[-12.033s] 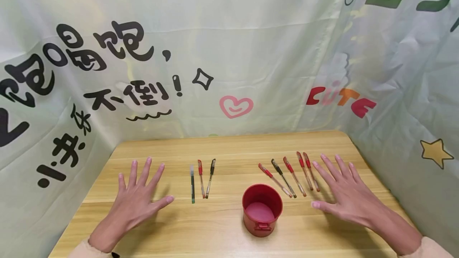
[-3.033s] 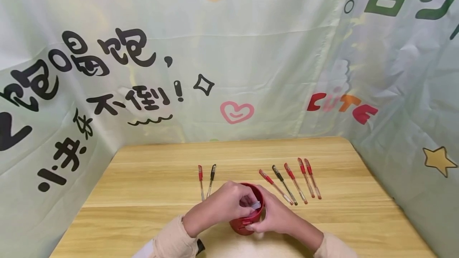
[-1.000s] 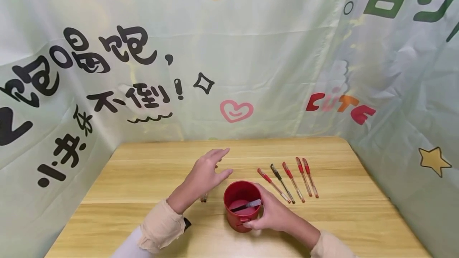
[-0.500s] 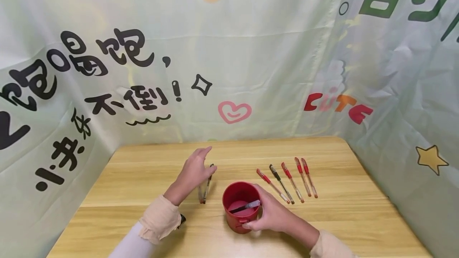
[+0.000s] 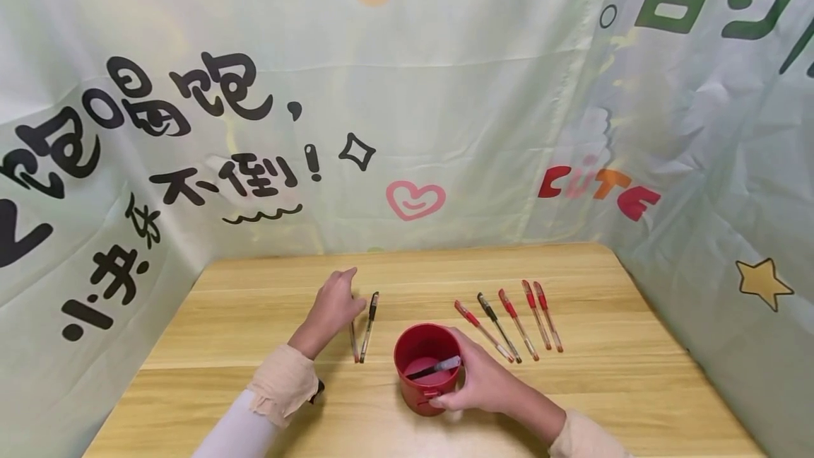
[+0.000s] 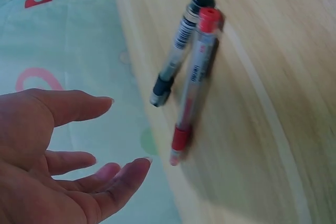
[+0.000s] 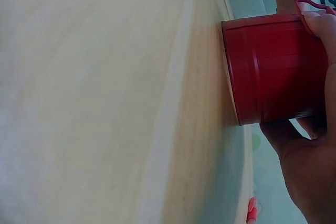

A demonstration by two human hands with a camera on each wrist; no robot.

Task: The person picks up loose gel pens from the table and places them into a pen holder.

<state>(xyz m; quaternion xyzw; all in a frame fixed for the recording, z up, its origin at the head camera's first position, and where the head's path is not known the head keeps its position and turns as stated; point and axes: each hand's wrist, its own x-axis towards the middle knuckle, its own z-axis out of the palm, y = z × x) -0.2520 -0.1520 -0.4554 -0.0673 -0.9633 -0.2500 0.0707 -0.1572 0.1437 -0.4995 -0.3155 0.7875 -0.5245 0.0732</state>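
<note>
Red cylindrical pail (image 5: pixel 415 394), right hand (image 5: pixel 488 382) gripping it; left hand (image 5: pixel 331 311) empty, loosely spread, near slim pens (image 6: pixel 195 69).

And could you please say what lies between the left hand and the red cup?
The head view shows a black pen and, partly hidden, a red pen there.

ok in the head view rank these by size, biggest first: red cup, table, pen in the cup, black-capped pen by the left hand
1. Table
2. Red cup
3. Pen in the cup and black-capped pen: both slim, too alike to rank surely
</note>
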